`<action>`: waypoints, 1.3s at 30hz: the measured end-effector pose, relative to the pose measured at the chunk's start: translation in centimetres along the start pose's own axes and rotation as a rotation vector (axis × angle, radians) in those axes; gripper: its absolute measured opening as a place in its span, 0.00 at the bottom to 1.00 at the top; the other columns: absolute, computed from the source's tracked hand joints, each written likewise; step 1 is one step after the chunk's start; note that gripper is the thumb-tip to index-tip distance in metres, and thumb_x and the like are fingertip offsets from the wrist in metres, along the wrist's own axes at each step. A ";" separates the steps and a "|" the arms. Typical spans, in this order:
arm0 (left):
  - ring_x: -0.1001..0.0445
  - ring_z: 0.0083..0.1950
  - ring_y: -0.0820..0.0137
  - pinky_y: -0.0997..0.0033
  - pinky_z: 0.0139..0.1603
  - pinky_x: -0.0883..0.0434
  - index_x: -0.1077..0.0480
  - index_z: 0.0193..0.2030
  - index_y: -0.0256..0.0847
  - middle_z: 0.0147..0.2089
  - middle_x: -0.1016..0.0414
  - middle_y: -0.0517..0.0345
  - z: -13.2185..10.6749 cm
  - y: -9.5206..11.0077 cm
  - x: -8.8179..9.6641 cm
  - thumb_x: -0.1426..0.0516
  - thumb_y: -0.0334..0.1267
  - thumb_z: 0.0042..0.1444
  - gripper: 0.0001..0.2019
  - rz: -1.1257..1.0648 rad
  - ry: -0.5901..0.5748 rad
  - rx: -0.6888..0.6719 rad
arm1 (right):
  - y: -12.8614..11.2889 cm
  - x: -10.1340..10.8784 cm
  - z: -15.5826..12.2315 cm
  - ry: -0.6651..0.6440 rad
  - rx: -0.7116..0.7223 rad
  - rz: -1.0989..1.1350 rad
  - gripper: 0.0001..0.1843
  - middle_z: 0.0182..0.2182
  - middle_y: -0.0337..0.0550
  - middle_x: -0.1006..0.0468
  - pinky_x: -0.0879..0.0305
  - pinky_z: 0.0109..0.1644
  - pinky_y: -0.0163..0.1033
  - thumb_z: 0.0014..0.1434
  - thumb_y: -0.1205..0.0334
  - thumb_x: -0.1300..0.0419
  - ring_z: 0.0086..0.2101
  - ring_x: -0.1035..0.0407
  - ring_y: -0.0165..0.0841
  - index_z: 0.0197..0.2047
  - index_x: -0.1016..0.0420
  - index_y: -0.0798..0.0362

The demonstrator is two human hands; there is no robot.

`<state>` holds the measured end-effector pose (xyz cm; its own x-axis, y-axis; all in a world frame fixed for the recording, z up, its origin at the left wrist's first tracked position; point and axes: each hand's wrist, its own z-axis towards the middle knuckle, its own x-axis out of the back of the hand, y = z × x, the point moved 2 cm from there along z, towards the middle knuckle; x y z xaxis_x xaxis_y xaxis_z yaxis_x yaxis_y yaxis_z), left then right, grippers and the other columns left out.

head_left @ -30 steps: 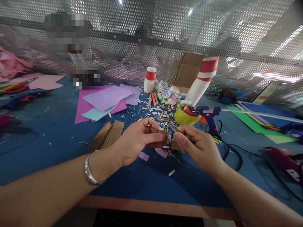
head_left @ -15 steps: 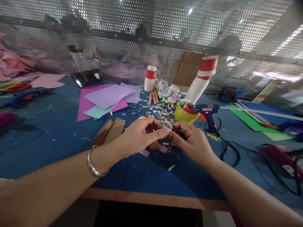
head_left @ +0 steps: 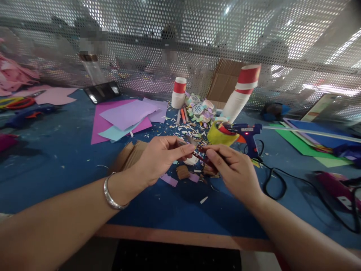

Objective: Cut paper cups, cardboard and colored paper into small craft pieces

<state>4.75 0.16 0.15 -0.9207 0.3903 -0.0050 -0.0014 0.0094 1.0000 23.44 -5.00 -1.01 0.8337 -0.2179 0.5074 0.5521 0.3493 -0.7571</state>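
Note:
My left hand [head_left: 165,158], with a silver bangle at the wrist, is closed in a pinch; what its fingertips hold is too small to make out. Facing it, my right hand [head_left: 232,165] is closed around a slim dark-red tool [head_left: 203,159], and a grey blade shows near both fingertips. Its exact kind is partly hidden by the fingers. Below the hands lie a small cardboard piece [head_left: 183,172], lilac paper strips [head_left: 169,180] and a white disc [head_left: 191,160]. Folded brown cardboard [head_left: 135,155] rests beside my left wrist.
Beyond the hands are scattered paper scraps [head_left: 180,130], paper flowers [head_left: 199,109] and stacked paper cups [head_left: 239,98]. A blue glue gun [head_left: 249,137] with a lit red light stands by a yellow tape roll [head_left: 221,135]; its black cable [head_left: 272,177] trails right. Coloured sheets [head_left: 126,114] lie left.
My hands have moved slightly apart, and the right hand's fingers have shifted. The dark-red tool and the cardboard piece beneath now show more clearly.

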 end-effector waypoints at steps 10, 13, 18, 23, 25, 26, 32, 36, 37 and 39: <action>0.29 0.31 0.75 0.73 0.37 0.32 0.23 0.30 0.39 0.28 0.23 0.59 0.6 -0.5 0.7 0.32 0.45 0.54 0.12 0.030 0.045 -0.095 | 1.3 2.1 1.2 0.118 0.135 -0.275 0.15 0.48 0.48 0.16 0.33 0.57 0.52 0.67 0.52 0.40 0.50 0.25 0.44 0.51 0.21 0.51; 0.28 0.32 0.75 0.72 0.37 0.31 0.23 0.30 0.38 0.29 0.23 0.59 0.4 -0.7 0.1 0.32 0.45 0.54 0.12 0.062 0.049 -0.073 | 0.7 1.0 0.9 -0.067 0.196 -0.234 0.21 0.48 0.48 0.17 0.29 0.53 0.49 0.64 0.51 0.37 0.47 0.23 0.43 0.57 0.26 0.50; 0.27 0.33 0.74 0.70 0.40 0.29 0.23 0.31 0.37 0.30 0.23 0.58 0.1 -0.8 -1.2 0.32 0.43 0.53 0.11 -0.087 -0.056 0.009 | 0.7 0.4 0.5 -0.096 0.222 -0.275 0.16 0.39 0.44 0.17 0.29 0.38 0.39 0.62 0.65 0.40 0.33 0.24 0.35 0.54 0.26 0.52; 0.24 0.42 0.68 0.67 0.44 0.27 0.23 0.45 0.38 0.43 0.20 0.52 0.2 -0.8 -1.4 0.34 0.41 0.55 0.13 0.166 -0.125 -0.058 | 1.9 2.0 1.2 0.123 0.088 -0.219 0.12 0.34 0.42 0.20 0.33 0.35 0.39 0.64 0.54 0.38 0.31 0.28 0.34 0.46 0.25 0.51; 0.24 0.44 0.64 0.64 0.43 0.27 0.23 0.47 0.38 0.47 0.20 0.49 0.2 -0.8 -1.8 0.36 0.39 0.55 0.14 0.425 -0.203 -0.124 | 2.3 2.4 1.4 0.181 0.048 -0.143 0.11 0.31 0.40 0.22 0.35 0.35 0.39 0.64 0.53 0.37 0.30 0.30 0.33 0.44 0.26 0.50; 0.24 0.45 0.62 0.62 0.43 0.27 0.24 0.49 0.38 0.48 0.21 0.48 0.1 -0.8 -2.1 0.36 0.38 0.55 0.15 0.558 -0.246 -0.170 | 2.5 2.5 1.5 0.193 0.037 -0.106 0.10 0.30 0.39 0.24 0.36 0.34 0.39 0.64 0.53 0.37 0.29 0.31 0.33 0.43 0.26 0.50; 0.30 0.57 0.50 0.47 0.61 0.36 0.26 0.57 0.33 0.52 0.25 0.41 0.6 -0.6 -5.0 0.34 0.44 0.55 0.25 1.047 -0.375 -0.376 | 3.1 2.5 1.9 0.200 0.035 0.082 0.02 0.30 0.38 0.27 0.40 0.31 0.38 0.64 0.61 0.40 0.28 0.34 0.31 0.39 0.29 0.49; 0.30 0.54 0.50 0.48 0.60 0.38 0.24 0.53 0.34 0.49 0.25 0.43 2.0 -1.1 -6.1 0.35 0.45 0.54 0.22 1.153 -0.403 -0.388 | 3.0 2.7 2.2 0.181 0.021 0.061 0.02 0.29 0.36 0.29 0.41 0.31 0.38 0.62 0.63 0.41 0.28 0.34 0.30 0.38 0.31 0.50; 0.30 0.53 0.51 0.49 0.59 0.38 0.23 0.51 0.35 0.48 0.25 0.44 2.2 -1.2 -6.2 0.35 0.44 0.54 0.20 1.157 -0.410 -0.383 | 3.1 2.8 2.2 0.176 0.018 0.049 0.02 0.29 0.36 0.29 0.42 0.31 0.38 0.62 0.63 0.41 0.28 0.35 0.30 0.37 0.31 0.50; 0.31 0.52 0.52 0.50 0.58 0.37 0.23 0.47 0.37 0.46 0.26 0.46 2.4 -1.1 -6.0 0.35 0.42 0.53 0.17 1.147 -0.408 -0.372 | 3.2 3.0 2.4 0.156 0.014 0.035 0.03 0.28 0.35 0.30 0.42 0.31 0.37 0.62 0.62 0.41 0.28 0.36 0.29 0.37 0.32 0.50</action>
<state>11.17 0.03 -0.94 -0.2803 0.2580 0.9246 0.5430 -0.7516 0.3744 27.63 -2.36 -0.94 0.8450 -0.3435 0.4098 0.5231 0.3721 -0.7668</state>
